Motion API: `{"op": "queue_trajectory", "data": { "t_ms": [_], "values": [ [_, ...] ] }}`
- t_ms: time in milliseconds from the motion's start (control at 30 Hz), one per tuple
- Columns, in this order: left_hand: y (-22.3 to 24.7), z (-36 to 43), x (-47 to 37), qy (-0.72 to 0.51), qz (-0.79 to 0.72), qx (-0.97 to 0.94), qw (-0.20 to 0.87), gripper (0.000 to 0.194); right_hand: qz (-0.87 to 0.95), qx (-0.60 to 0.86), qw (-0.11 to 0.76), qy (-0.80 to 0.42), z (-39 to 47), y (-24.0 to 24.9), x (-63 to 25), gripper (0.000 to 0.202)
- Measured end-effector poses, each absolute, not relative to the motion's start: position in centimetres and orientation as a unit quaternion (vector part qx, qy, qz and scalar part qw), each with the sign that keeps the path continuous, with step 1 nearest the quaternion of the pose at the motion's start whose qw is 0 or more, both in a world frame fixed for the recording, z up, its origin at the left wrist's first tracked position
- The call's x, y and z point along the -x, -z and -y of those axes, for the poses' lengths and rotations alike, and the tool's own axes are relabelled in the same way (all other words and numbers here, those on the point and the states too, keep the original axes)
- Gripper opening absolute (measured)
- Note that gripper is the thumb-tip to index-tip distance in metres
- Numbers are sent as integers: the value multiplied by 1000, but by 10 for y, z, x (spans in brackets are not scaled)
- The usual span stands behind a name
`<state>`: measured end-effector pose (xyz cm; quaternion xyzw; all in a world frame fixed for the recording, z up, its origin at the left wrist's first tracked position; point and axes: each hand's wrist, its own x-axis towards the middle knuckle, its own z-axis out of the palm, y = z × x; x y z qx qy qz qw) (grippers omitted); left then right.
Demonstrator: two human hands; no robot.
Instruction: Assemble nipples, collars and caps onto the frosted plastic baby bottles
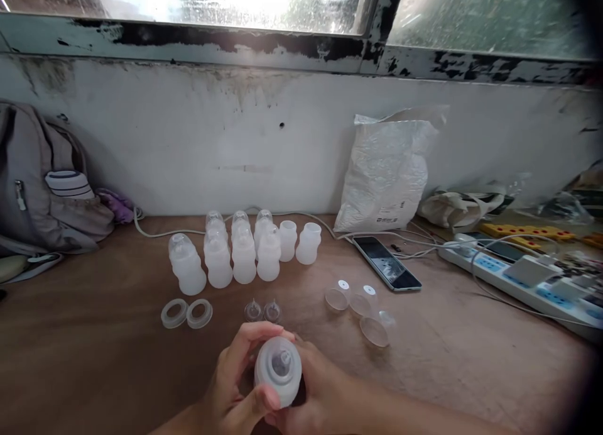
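Note:
A white baby bottle with a ring collar and a clear nipple on top is held between both hands, its nipple end toward me. My left hand grips the collar with thumb and fingers. My right hand is closed around the body from the right, its fingers partly hidden. Just beyond lie two clear nipples. Two ring collars rest to the left, and three clear domed caps to the right. Behind stand several capped bottles and two open-topped bottles.
A phone lies on the brown table. A white plastic bag leans on the wall. At right is a power strip with cables; a grey backpack sits at left. A cable runs along the table's back.

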<state>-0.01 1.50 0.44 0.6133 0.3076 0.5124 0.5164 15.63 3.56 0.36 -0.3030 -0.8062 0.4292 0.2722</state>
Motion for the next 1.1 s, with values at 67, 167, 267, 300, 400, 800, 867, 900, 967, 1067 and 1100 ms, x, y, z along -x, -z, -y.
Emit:
{"op": "queue_trajectory", "data": {
  "t_ms": [67,167,267,300,400,800,867,900,967,1067,1100],
  "values": [
    [-4,-16,1,-511,-295,-624,512,43,803,310,264,-435,-35,-2,-156,29],
    [-1,-18,3,-504,-275,-651,497,45,808,322,238,-432,-36,-3,-159,39],
    [8,-22,7,-486,-239,-698,470,49,822,316,191,-433,-40,-13,-167,70],
    [11,-23,8,-479,-230,-712,459,51,825,308,178,-438,-42,-20,-171,83],
    [19,-24,8,-469,-232,-730,439,59,832,280,183,-442,-44,-44,-180,104],
    [-3,-25,-1,-336,-321,-668,581,49,817,315,276,-397,-39,-74,-183,33],
    [-3,-26,2,-347,-306,-597,655,42,765,320,295,-474,-48,-71,-186,31],
    [-2,-27,4,-344,-293,-560,695,39,738,319,296,-516,-52,-70,-188,32],
    [0,-29,7,-317,-263,-490,768,38,695,306,282,-587,-59,-69,-191,33],
    [5,-32,10,-251,-223,-414,846,43,671,288,239,-640,-65,-72,-196,36],
    [6,-32,11,-234,-213,-402,859,45,669,283,227,-649,-66,-74,-197,39]
  ]
}}
